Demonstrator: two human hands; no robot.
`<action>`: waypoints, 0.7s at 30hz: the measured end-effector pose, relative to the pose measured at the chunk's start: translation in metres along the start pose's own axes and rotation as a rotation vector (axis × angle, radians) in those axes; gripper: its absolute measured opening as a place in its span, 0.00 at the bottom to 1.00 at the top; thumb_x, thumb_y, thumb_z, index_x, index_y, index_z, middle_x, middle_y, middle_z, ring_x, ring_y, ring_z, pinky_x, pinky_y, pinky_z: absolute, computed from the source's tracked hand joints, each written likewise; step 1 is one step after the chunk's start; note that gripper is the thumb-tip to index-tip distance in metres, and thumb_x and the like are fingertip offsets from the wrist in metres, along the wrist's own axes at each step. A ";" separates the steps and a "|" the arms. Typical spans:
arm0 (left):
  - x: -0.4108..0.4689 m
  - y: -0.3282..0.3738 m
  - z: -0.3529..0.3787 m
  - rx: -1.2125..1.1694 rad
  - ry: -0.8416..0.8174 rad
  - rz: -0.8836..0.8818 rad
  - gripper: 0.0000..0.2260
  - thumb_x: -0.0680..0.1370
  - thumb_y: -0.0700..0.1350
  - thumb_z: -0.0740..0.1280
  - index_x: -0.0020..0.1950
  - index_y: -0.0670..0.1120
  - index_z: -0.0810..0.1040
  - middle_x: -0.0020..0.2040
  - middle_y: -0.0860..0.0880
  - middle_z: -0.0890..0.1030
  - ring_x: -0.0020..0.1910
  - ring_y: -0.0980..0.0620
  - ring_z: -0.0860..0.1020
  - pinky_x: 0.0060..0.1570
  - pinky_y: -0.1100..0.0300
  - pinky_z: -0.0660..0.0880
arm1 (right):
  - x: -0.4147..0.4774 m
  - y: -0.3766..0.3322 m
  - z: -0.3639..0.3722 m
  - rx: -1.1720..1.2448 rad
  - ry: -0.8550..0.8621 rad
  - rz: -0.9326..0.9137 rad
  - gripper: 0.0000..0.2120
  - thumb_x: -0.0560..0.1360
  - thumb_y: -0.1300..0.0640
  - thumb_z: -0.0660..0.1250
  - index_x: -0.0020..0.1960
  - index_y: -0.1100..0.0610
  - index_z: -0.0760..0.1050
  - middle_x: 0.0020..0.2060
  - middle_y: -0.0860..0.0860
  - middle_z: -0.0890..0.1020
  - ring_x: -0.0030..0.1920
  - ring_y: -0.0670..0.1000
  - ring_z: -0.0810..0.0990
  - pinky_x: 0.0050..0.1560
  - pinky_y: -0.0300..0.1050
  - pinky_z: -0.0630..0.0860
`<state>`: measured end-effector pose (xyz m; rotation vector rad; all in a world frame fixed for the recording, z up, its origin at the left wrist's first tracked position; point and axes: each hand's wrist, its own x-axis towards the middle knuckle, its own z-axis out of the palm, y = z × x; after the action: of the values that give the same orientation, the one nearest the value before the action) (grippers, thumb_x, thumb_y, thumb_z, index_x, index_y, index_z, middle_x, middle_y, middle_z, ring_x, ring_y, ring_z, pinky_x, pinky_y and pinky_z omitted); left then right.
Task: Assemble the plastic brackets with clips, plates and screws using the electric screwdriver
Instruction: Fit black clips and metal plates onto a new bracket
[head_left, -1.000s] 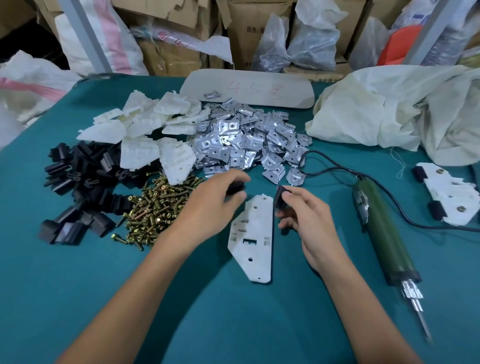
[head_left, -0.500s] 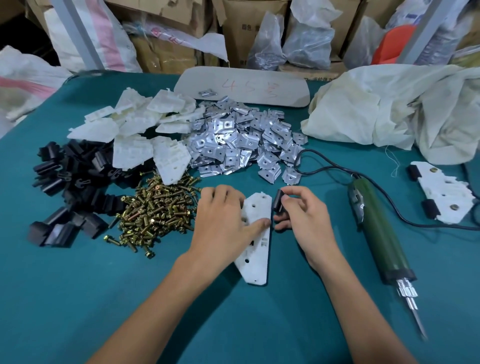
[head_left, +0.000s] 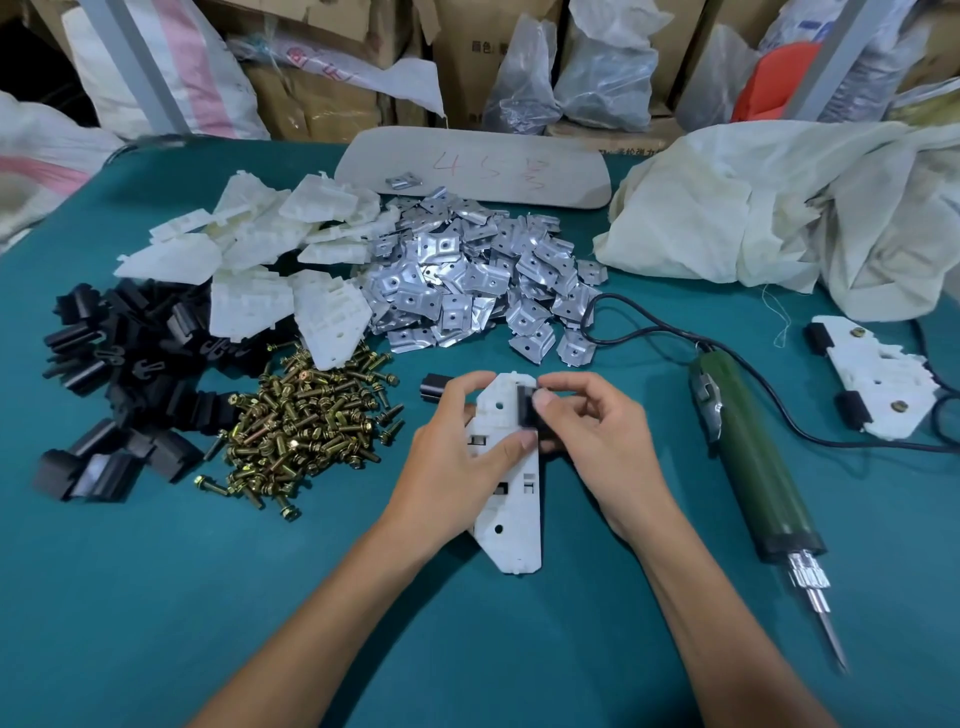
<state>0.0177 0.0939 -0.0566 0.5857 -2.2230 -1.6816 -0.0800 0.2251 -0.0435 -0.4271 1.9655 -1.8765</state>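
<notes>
bracket: white moulded plastic, flat, slotted and holed; lies on the desk straight in front of you, between your hands.
left hand: clamped on the bracket's left edge, thumb across its face.
right hand: pinches a black clip against the bracket's upper right edge.
spare clip: just beyond your left fingertips; held or not, cannot tell.
obstruction: your hands cover the bracket's middle.
left side: clip heap, matt black; brassy screws; bracket heap.
behind: shiny bent plates.
right side: green electric screwdriver, corded, lying flat; fitted bracket carrying two clips and two screws; crumpled cloth.
</notes>
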 end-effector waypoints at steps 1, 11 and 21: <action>0.000 0.000 0.000 0.003 -0.009 0.007 0.23 0.74 0.53 0.76 0.64 0.65 0.70 0.54 0.65 0.81 0.56 0.66 0.79 0.51 0.68 0.76 | -0.001 0.000 0.001 0.005 0.004 -0.004 0.04 0.79 0.59 0.73 0.52 0.53 0.82 0.33 0.47 0.83 0.33 0.47 0.82 0.38 0.39 0.79; -0.001 -0.002 0.002 -0.040 0.017 0.034 0.20 0.76 0.55 0.73 0.65 0.64 0.70 0.55 0.63 0.82 0.58 0.61 0.80 0.57 0.46 0.79 | -0.003 -0.005 0.003 0.012 -0.004 0.025 0.05 0.77 0.57 0.75 0.52 0.53 0.81 0.34 0.47 0.83 0.32 0.50 0.82 0.38 0.42 0.80; 0.003 0.002 0.001 0.053 -0.026 -0.014 0.18 0.73 0.57 0.71 0.61 0.60 0.71 0.49 0.60 0.82 0.50 0.59 0.81 0.45 0.60 0.79 | 0.030 -0.049 0.042 -0.790 -0.183 -0.482 0.07 0.78 0.49 0.70 0.53 0.49 0.80 0.48 0.43 0.81 0.52 0.46 0.78 0.55 0.45 0.75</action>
<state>0.0147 0.0938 -0.0548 0.5966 -2.2935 -1.6503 -0.0884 0.1709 0.0018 -1.3364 2.5620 -1.1190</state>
